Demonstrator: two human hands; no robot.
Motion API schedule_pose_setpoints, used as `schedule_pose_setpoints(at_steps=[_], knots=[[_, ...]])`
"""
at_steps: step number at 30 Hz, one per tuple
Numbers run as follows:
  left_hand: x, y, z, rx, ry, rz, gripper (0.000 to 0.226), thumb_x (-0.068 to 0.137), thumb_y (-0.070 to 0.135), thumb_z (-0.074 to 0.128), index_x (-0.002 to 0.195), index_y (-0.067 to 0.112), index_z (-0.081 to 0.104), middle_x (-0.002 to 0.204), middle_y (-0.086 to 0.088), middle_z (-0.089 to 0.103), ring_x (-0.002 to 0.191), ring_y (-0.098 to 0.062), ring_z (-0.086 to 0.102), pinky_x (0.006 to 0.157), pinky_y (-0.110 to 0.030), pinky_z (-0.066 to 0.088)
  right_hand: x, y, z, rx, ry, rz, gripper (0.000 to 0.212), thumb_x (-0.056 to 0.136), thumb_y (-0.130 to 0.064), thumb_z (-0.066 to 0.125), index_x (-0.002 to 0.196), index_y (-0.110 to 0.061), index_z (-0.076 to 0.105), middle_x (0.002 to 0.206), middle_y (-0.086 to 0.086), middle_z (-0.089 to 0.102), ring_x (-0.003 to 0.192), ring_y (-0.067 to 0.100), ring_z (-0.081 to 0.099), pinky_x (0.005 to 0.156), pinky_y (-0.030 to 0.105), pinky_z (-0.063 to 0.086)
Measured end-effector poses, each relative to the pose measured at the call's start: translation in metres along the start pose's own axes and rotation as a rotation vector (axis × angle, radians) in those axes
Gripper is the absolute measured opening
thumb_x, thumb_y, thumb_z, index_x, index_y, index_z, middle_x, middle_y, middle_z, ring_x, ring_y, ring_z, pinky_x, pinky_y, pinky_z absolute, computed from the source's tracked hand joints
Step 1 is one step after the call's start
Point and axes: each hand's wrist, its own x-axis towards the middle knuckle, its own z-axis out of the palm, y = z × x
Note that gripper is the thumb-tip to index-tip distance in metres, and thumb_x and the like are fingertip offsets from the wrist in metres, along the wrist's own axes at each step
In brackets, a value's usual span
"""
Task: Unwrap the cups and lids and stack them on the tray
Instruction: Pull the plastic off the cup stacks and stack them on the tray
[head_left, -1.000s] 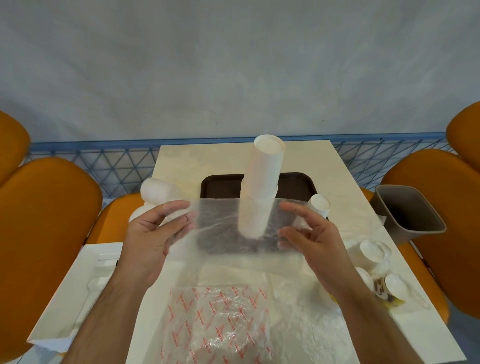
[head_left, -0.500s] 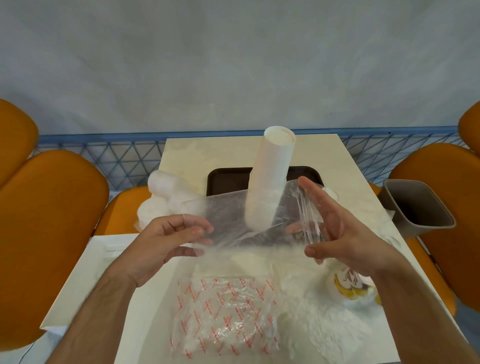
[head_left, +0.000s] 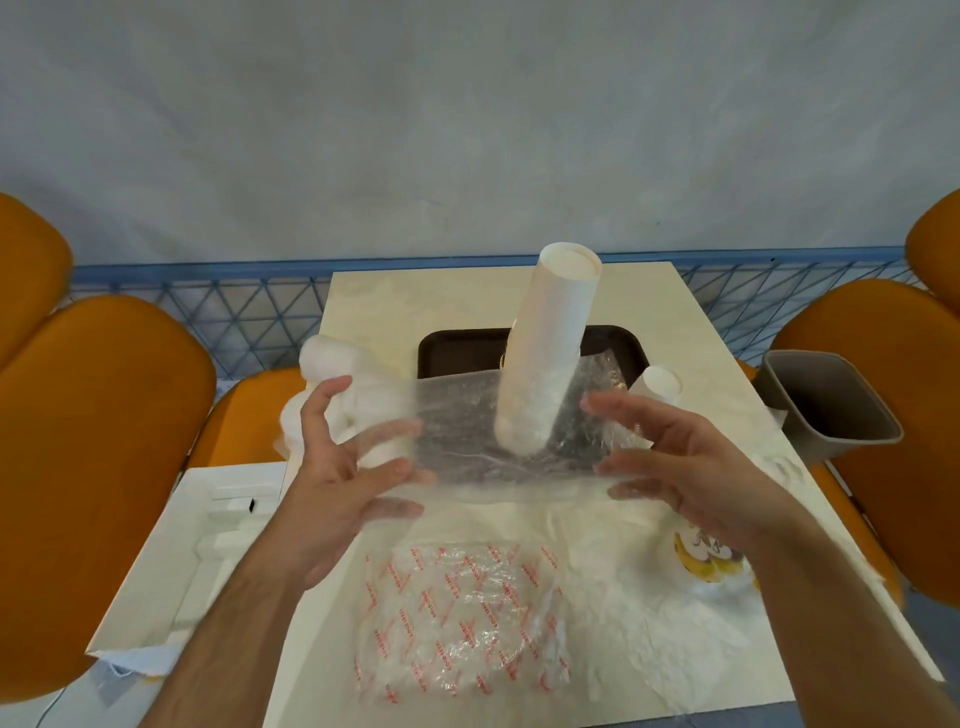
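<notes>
Desk layout from where I sit

The cup stack (head_left: 550, 353) stands on the tray (head_left: 457, 348) at the desk's (head_left: 374, 301) far middle; a bin (head_left: 826, 410) sits right, a printed wrapper (head_left: 457, 618) nearest me.

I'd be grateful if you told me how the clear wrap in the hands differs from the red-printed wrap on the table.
The clear wrap is held up between the left hand and the right hand; the red-printed wrap lies on the table. The clear wrap is plain and spread fairly flat; the red-printed wrap is crumpled. Both are see-through plastic.
</notes>
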Motion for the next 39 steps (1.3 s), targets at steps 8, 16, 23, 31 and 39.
schedule_pose_setpoints(at_steps=[8, 16, 23, 31, 39], knots=[[-0.014, -0.008, -0.028, 0.187, -0.034, -0.077, 0.075, 0.079, -0.016, 0.068, 0.135, 0.033, 0.055, 0.14, 0.024, 0.051, 0.102, -0.026, 0.071, 0.062, -0.028, 0.058, -0.008, 0.03, 0.012, -0.114, -0.136, 0.056, 0.104, 0.076, 0.018, 0.074, 0.152, -0.044, 0.037, 0.151, -0.028, 0.041, 0.106, 0.034, 0.069, 0.074, 0.037, 0.06], [-0.029, -0.035, -0.055, 0.338, -0.229, -0.323, 0.109, 0.073, -0.009, 0.079, 0.144, 0.057, 0.031, 0.128, 0.046, 0.047, 0.118, -0.017, 0.063, 0.067, -0.038, 0.06, -0.02, 0.071, 0.033, -0.152, -0.036, 0.202, 0.092, 0.084, 0.009, 0.073, 0.151, -0.043, 0.037, 0.128, -0.028, 0.063, 0.099, 0.028, 0.071, 0.088, 0.048, 0.06], [-0.041, -0.075, -0.064, 0.485, -0.253, -0.586, 0.123, 0.072, -0.003, 0.084, 0.147, 0.062, 0.012, 0.124, -0.008, 0.064, 0.095, -0.026, 0.072, 0.077, -0.04, 0.061, -0.031, 0.111, 0.038, -0.386, -0.142, 0.38, 0.11, 0.08, 0.008, 0.077, 0.148, -0.061, 0.027, 0.154, -0.033, 0.016, 0.106, 0.018, 0.07, 0.076, 0.039, 0.063], [-0.051, -0.108, -0.057, 0.557, -0.245, -0.583, 0.127, 0.069, -0.008, 0.083, 0.151, 0.055, 0.009, 0.146, -0.006, 0.042, 0.108, -0.019, 0.063, 0.073, -0.042, 0.062, -0.031, 0.144, 0.047, -1.123, 0.11, 0.101, 0.074, 0.092, -0.018, 0.071, 0.154, -0.031, 0.033, 0.164, -0.005, 0.021, 0.148, 0.021, 0.027, 0.118, 0.034, 0.023], [-0.049, -0.129, -0.061, 0.573, -0.215, -0.529, 0.129, 0.067, -0.008, 0.084, 0.155, 0.046, 0.007, 0.16, 0.024, 0.003, 0.121, -0.018, 0.052, 0.065, -0.042, 0.062, -0.025, 0.202, 0.082, -1.33, -0.126, 0.146, 0.056, 0.103, -0.038, 0.051, 0.155, -0.03, 0.031, 0.166, -0.007, 0.018, 0.152, 0.019, 0.018, 0.12, 0.035, 0.027]])
